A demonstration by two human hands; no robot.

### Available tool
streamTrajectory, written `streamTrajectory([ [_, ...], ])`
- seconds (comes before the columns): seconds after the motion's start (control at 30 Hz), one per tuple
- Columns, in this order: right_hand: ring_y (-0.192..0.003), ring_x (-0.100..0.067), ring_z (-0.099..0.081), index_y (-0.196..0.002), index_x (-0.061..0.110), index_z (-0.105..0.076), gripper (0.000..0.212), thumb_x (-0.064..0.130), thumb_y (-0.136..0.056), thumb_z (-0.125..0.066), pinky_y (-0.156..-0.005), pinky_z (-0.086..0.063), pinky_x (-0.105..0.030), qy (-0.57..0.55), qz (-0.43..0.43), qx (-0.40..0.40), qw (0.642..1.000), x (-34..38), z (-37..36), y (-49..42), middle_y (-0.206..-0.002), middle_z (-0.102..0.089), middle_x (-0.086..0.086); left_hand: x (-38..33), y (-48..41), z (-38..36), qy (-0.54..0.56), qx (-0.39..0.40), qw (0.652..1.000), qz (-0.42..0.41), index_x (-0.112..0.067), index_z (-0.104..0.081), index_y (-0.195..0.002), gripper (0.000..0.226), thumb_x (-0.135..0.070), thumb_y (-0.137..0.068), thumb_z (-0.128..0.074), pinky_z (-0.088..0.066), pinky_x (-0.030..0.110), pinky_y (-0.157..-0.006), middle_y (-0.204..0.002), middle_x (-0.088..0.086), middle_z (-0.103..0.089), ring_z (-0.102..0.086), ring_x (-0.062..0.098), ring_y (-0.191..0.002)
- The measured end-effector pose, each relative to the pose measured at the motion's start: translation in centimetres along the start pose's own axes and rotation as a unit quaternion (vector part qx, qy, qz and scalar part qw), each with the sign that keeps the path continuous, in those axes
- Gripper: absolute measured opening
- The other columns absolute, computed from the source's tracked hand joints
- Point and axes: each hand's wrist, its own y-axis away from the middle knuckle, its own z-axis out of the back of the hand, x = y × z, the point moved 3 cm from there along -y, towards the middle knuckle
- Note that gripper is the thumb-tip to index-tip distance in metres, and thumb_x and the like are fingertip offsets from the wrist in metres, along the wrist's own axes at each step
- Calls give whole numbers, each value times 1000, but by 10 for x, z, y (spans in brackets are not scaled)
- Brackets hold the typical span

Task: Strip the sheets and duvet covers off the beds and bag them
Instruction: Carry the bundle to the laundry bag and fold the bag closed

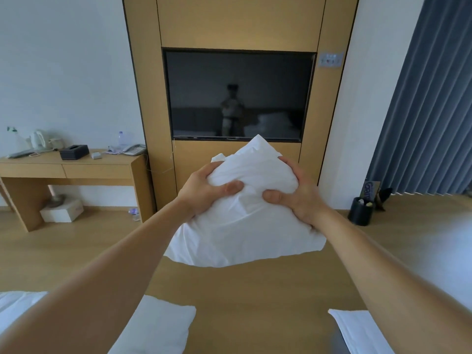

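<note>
I hold a white pillow in its white cover [245, 226] out in front of me at arm's length, above the wooden floor. My left hand [204, 190] grips its upper left side and my right hand [296, 195] grips its upper right side, thumbs pressed into the fabric. The pillow's lower end hangs free. Another white pillow [155, 328] lies at the bottom left, and a white bed corner [357, 330] shows at the bottom right.
A wall-mounted TV [237, 95] in a wooden panel faces me. At left stands a wooden desk [74, 169] with a kettle, tissue box and phone. A black bin [361, 210] sits at right by the blue curtain [431, 103]. A box [62, 212] lies under the desk.
</note>
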Motion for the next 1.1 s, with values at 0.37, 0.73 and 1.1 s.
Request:
streamTrajectory([
  [0.37,-111,-2,-53,-129,66,-39,97,77,-43,-83,-84,-47,-26,26,-61,-73,995,-105,70,-141,-126,-50,29,44,-217,-98,38,95,995,-13,-54,-61,-120,94,-84,-33,-81,-54,19,-74,-102,-28,-68,-68,-4,-90],
  [0.73,-111,-2,-52,-129,69,-37,99,80,-42,-82,-87,-46,-29,38,-60,-100,992,-227,187,-284,-125,-50,31,42,-401,-228,39,112,992,-29,-67,-61,-97,69,-84,-33,-80,-54,16,-70,-95,-34,-68,-67,-8,-83],
  [1.1,-109,-1,-52,-126,71,-37,96,80,-42,-82,-78,-42,-22,56,-78,-144,985,-340,274,-420,-124,-49,32,65,-587,-340,54,148,986,-47,-60,-63,-111,82,-83,-35,-82,-57,22,-75,-99,-31,-69,-68,-6,-86],
])
